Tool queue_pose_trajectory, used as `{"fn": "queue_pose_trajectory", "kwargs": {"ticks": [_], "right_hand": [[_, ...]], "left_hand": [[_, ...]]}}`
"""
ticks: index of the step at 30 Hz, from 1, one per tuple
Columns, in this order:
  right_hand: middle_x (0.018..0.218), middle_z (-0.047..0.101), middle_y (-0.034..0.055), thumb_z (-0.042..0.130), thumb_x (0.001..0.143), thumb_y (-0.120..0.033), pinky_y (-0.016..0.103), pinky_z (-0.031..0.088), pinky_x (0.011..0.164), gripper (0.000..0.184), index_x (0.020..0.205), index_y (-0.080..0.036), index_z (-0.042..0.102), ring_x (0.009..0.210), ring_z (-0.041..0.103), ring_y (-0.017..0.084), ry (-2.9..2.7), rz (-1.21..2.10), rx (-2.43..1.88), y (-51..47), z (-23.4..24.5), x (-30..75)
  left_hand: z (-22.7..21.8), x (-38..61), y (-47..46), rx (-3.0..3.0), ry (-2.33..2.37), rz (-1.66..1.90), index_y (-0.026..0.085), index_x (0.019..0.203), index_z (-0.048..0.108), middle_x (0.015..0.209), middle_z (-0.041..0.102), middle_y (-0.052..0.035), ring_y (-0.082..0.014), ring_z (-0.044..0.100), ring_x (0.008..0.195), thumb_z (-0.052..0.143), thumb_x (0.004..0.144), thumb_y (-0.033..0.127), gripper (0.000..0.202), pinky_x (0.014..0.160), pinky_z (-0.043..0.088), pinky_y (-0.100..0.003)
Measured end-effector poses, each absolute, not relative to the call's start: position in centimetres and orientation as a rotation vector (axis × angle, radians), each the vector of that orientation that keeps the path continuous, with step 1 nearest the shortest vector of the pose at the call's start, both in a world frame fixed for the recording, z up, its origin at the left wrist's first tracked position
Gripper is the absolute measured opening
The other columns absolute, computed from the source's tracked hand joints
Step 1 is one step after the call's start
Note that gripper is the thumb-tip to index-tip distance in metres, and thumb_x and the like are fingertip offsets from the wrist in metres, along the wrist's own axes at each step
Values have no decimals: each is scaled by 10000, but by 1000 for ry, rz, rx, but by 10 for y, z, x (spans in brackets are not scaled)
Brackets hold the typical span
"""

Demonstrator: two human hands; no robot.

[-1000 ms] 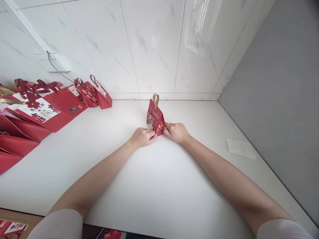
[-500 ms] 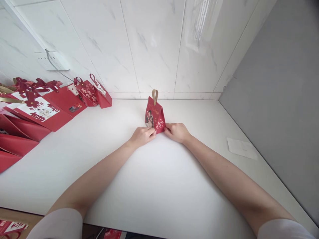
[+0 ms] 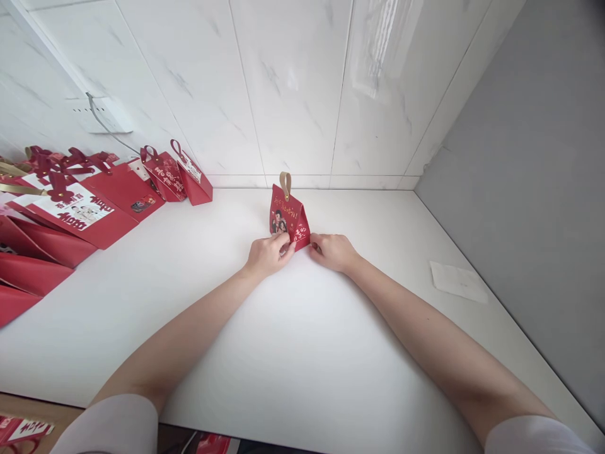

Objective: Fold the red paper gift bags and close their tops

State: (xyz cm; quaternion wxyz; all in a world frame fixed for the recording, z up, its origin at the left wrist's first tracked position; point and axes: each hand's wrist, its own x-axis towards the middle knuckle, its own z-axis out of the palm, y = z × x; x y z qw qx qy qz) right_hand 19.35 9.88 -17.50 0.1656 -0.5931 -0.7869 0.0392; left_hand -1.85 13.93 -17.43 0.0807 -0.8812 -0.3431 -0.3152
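A small red gift box (image 3: 292, 214) with a peaked top, a gold strap handle and a printed couple stands upright on the white table (image 3: 283, 353). At its lower front left corner, my left hand (image 3: 269, 253) is closed, the fingers pinching the edge and covering part of the picture. My right hand (image 3: 334, 251) is curled, its thumb and fingertips pinched at the lower right edge of the box. The underside of the box is hidden.
Red gift boxes and bags (image 3: 94, 214) with ribbon handles crowd the left side along the tiled wall (image 3: 293, 88). A flat whitish sheet (image 3: 458, 282) lies at the right. A grey panel (image 3: 529, 189) borders the right edge. A cable (image 3: 108, 129) runs from a wall socket.
The gift box has shifted slightly left and turned a little, showing more of its printed face. My left hand's fingers have moved slightly up along its edge; my right hand stays at its right edge.
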Motion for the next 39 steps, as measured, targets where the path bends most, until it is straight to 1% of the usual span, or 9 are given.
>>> {"fn": "queue_pose_trajectory", "kwargs": {"ticks": [7, 11, 14, 18, 21, 25, 29, 34, 39], "right_hand": [[1048, 689, 92, 356, 958, -314, 319, 433, 687, 249, 1066, -195, 546, 828, 662, 222, -2093, 94, -1657, 97, -179, 186], [1398, 510, 179, 461, 904, -324, 369, 487, 908, 474, 1339, -165, 361, 1220, 567, 246, -1777, 336, -1445, 105, -187, 189], [1329, 597, 142, 535, 849, -284, 395, 501, 941, 632, 1421, -208, 277, 1173, 619, 236, -1738, 732, -1152, 105, -188, 189], [865, 715, 18, 421, 895, -240, 372, 543, 823, 396, 1290, -224, 442, 739, 700, 182, -1691, 846, -1095, 100, -184, 186], [1058, 678, 88, 465, 890, -288, 386, 522, 877, 273, 1140, -203, 537, 919, 670, 213, -1558, 489, -1238, 103, -184, 187], [1425, 490, 160, 596, 866, -460, 443, 442, 1038, 588, 1361, -201, 415, 1267, 514, 273, -1451, 557, -1294, 112, -189, 198], [1372, 573, 107, 523, 921, -551, 443, 436, 1062, 552, 1360, -225, 442, 1218, 573, 251, -1528, 1074, -1144, 117, -193, 207], [1513, 445, 75, 628, 874, -522, 469, 325, 1160, 629, 1409, -277, 405, 1394, 414, 251, -1537, 1059, -1085, 115, -193, 206], [1329, 619, 89, 636, 884, -486, 461, 432, 1083, 584, 1378, -246, 438, 1226, 585, 247, -1566, 1273, -945, 115, -189, 209]], "left_hand": [[-166, -18, 138, -2606, -1293, -975, 223, 893, 560, 943, 639, -24, -158, 631, 721, 536, 860, 229, 41, 565, 427, -285], [-168, -19, 141, -2625, -1340, -1178, 203, 1234, 454, 1253, 584, -123, -270, 590, 1127, 568, 878, 327, 395, 833, 505, -374], [-169, -21, 145, -2799, -1368, -1202, 201, 1381, 330, 1396, 506, -144, -290, 552, 1218, 604, 869, 432, 624, 947, 482, -419], [-172, -23, 151, -2981, -1502, -1259, 236, 1361, 360, 1279, 608, -100, -279, 619, 1117, 677, 810, 495, 686, 908, 508, -403], [-177, -23, 156, -2994, -1607, -1351, 232, 1284, 434, 1210, 654, -83, -272, 643, 1079, 647, 837, 459, 545, 923, 509, -407], [-179, -25, 163, -3147, -1631, -1511, 248, 1337, 417, 1314, 623, -60, -256, 615, 1170, 533, 905, 480, 504, 983, 495, -390], [-181, -27, 170, -3180, -1724, -1763, 242, 1310, 462, 1350, 607, -58, -253, 602, 1202, 472, 920, 522, 480, 1016, 487, -393], [-187, -25, 178, -3265, -1767, -2319, 211, 1346, 454, 1345, 611, -91, -257, 622, 1189, 416, 938, 529, 519, 1006, 516, -441], [-187, -24, 176, -3331, -1705, -2305, 190, 1341, 496, 1344, 616, -94, -266, 592, 1234, 419, 938, 572, 561, 1063, 471, -455]]}}
